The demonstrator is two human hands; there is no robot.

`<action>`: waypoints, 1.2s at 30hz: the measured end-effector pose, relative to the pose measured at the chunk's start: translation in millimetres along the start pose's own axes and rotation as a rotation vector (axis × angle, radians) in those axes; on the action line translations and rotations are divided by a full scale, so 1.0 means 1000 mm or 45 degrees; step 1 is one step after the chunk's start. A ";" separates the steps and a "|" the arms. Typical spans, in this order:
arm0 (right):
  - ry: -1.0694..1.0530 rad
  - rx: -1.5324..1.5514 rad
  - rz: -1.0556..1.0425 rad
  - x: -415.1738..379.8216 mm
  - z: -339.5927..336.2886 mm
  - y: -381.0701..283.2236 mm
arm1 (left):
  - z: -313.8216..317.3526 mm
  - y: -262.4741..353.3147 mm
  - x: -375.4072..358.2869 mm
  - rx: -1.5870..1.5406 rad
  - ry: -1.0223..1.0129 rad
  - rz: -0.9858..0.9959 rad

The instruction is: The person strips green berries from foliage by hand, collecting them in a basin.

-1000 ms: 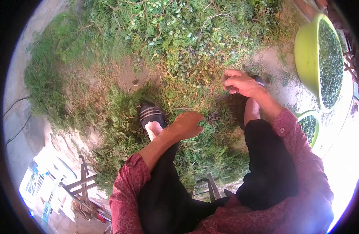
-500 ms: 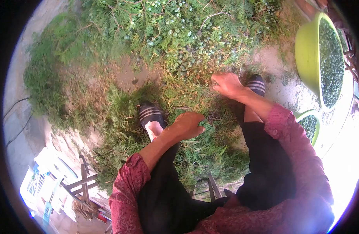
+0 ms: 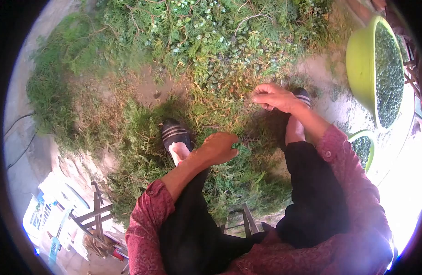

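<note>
1. The cut greenery [image 3: 197,27] lies on the ground in a wide, loose spread, reaching from beyond both hands to the ground between the feet.
2. The left hand [image 3: 219,148] is over the greenery between the feet, just beside the left shoe [image 3: 175,132]. Its fingers are loosely curled, with a gap between them and the thumb; I cannot tell whether anything is in the palm.
3. The right hand [image 3: 276,97] is farther forward, just beside the right shoe [image 3: 302,95]. Its fingers are bent, neither spread flat nor visibly balled into a fist. I cannot tell whether the fingertips are pinching a sprig.
4. The nearest greenery lies beneath and around the right hand, a mix of yellowed and green bits. Small round green pods [image 3: 215,75] are scattered just beyond it, ahead and to its left. Whether the fingers touch any of this is unclear.
5. The two hands are apart, with greenery between them.
6. On the right side, a large lime-green tub [image 3: 360,64], full of small green pieces, appears tilted in the view. A smaller green tub [image 3: 372,156] with similar contents is near it, close to the right sleeve [image 3: 346,160].
</note>
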State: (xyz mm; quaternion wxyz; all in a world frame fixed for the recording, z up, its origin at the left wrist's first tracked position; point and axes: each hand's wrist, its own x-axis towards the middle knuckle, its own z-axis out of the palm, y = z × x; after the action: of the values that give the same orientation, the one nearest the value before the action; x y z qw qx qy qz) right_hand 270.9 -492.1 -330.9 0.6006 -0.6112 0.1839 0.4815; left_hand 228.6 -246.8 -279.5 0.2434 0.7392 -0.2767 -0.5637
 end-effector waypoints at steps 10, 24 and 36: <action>0.389 -1.322 -0.767 0.017 0.025 0.021 | 0.004 -0.002 0.003 -0.011 0.023 -0.003; 0.131 -0.676 -0.371 0.008 0.015 0.003 | 0.003 -0.006 -0.001 -0.029 0.027 0.021; -0.050 -0.497 -0.173 0.011 0.017 -0.005 | 0.001 -0.004 -0.002 0.001 -0.039 -0.037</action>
State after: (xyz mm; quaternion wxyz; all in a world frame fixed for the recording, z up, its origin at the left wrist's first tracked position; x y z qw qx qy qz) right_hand 273.7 -472.1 -333.6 0.5051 -0.7176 0.0337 0.4783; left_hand 228.2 -242.3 -281.1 0.2307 0.7346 -0.2697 -0.5782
